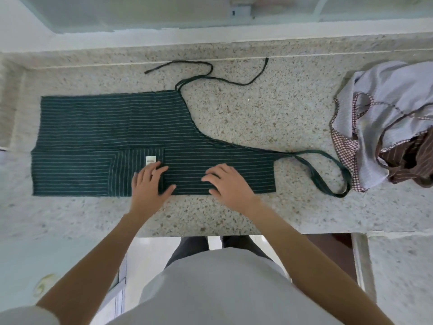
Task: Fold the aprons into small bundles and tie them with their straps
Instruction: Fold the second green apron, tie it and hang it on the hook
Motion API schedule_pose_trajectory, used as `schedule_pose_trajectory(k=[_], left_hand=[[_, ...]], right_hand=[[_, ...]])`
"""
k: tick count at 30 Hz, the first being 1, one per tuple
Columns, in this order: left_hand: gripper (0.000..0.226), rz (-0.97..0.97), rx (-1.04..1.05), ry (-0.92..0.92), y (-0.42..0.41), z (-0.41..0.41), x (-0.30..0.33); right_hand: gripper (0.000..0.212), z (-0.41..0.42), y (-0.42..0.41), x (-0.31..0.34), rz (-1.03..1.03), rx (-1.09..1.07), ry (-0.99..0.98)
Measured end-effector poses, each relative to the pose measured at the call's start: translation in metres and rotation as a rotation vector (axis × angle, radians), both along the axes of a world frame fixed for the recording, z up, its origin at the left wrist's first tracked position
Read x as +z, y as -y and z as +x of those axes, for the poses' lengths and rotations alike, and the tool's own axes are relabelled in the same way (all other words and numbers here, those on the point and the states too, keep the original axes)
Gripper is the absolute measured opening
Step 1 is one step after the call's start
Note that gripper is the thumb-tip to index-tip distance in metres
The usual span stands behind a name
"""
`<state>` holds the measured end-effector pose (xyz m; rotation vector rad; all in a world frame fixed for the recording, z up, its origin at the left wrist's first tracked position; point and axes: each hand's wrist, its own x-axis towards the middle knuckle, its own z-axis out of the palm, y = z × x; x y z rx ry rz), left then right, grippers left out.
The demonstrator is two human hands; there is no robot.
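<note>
Nearby, heaped aprons (pixel 384 123) beside the green apron (pixel 112 127), both hands (pixel 150 184) (pixel 227 184) flat, fingers spread, on it.

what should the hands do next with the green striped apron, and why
Probably fold the near long edge away, up over the middle. The green striped apron lies flat, already halved lengthwise, and the left hand and right hand both press flat on that edge. Its waist ties and neck loop trail loose on the counter, untied.
</note>
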<state>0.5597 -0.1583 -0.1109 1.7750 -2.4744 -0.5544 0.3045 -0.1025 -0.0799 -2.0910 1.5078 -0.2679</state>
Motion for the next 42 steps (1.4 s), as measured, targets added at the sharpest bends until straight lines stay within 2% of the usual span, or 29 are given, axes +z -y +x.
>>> schedule_pose_trajectory(k=[3, 5, 8, 10, 12, 15, 19, 23, 25, 27, 30, 32, 34, 37, 42], left_hand=[[0.066, 0.054, 0.11, 0.099, -0.009, 0.045, -0.005], [0.072, 0.124, 0.111, 0.118, -0.01, 0.071, -0.003], [0.073, 0.157, 0.015, 0.154, -0.005, 0.101, 0.002], [0.068, 0.135, -0.072, 0.175, 0.002, 0.106, 0.006], [0.061, 0.108, -0.121, 0.171, 0.01, 0.112, 0.008], [0.044, 0.053, -0.106, 0.107, 0.02, 0.128, 0.01], [0.036, 0.001, -0.083, -0.045, 0.019, 0.151, 0.011], [0.03, -0.001, -0.088, -0.085, 0.014, 0.152, 0.017], [0.03, 0.039, -0.089, -0.071, 0.014, 0.15, 0.018], [0.028, 0.08, -0.105, -0.022, 0.017, 0.154, 0.021], [0.028, -0.023, -0.128, -0.016, 0.027, 0.173, 0.028], [0.039, -0.109, -0.124, -0.051, 0.035, 0.182, 0.04], [0.039, -0.175, -0.129, -0.085, 0.051, 0.185, 0.058], [0.024, -0.265, -0.128, -0.046, 0.083, 0.18, 0.076], [0.023, -0.142, -0.035, 0.1, 0.155, 0.169, 0.082]], right_hand=[[0.041, 0.06, 0.015, -0.01, -0.036, 0.125, -0.023], [0.047, 0.089, 0.023, -0.016, -0.011, 0.178, -0.117], [0.043, 0.115, 0.029, -0.016, 0.002, 0.155, -0.25], [0.041, 0.116, 0.03, -0.018, -0.035, 0.111, -0.265], [0.034, 0.116, 0.032, -0.017, -0.096, 0.082, -0.276], [0.007, 0.112, 0.028, -0.013, -0.171, 0.006, -0.254], [0.016, 0.09, 0.008, -0.014, -0.186, -0.089, -0.247], [0.054, 0.105, 0.003, -0.014, -0.12, 0.094, -0.36], [0.049, 0.117, 0.008, -0.015, -0.126, 0.152, -0.381], [0.035, 0.122, 0.016, -0.013, -0.122, 0.137, -0.406], [0.015, 0.116, 0.028, 0.005, 0.037, 0.071, -0.338], [0.023, 0.106, 0.041, 0.019, 0.147, 0.059, -0.322], [0.026, 0.096, 0.059, 0.035, 0.147, -0.003, -0.235], [0.026, 0.085, 0.095, 0.052, 0.071, -0.076, -0.123], [0.025, 0.076, 0.161, 0.06, 0.011, -0.133, -0.07]])
